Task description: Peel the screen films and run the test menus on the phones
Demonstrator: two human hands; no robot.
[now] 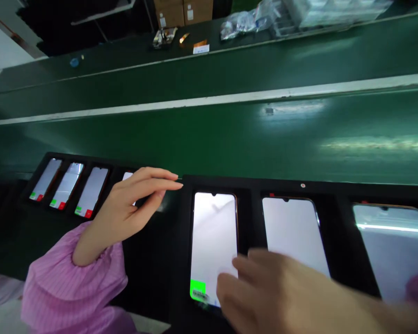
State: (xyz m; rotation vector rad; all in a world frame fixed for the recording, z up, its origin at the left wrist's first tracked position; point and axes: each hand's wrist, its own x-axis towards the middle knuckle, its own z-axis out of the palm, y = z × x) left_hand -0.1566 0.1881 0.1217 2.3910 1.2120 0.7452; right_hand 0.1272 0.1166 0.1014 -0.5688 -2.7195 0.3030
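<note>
Several phones with lit white screens lie in black trays. My right hand (264, 287), blurred, is over the lower right part of the nearest phone (214, 232), whose green block shows at its lower left corner; what its curled fingers hold, if anything, is hidden. To the right lie a second phone (292, 227) and a third phone (396, 246), both partly covered by my right arm. My left hand (136, 199), in a pink sleeve, hovers between the two trays with its fingers stretched out and nothing in them. It partly hides one phone (127, 176) of the left tray.
The left tray (44, 162) holds phones with green and red blocks. Behind the right tray (250, 181) runs a green surface (209, 139) with a white strip (209, 100). Plastic bags (243, 24), small parts and cardboard boxes (170, 14) are at the back.
</note>
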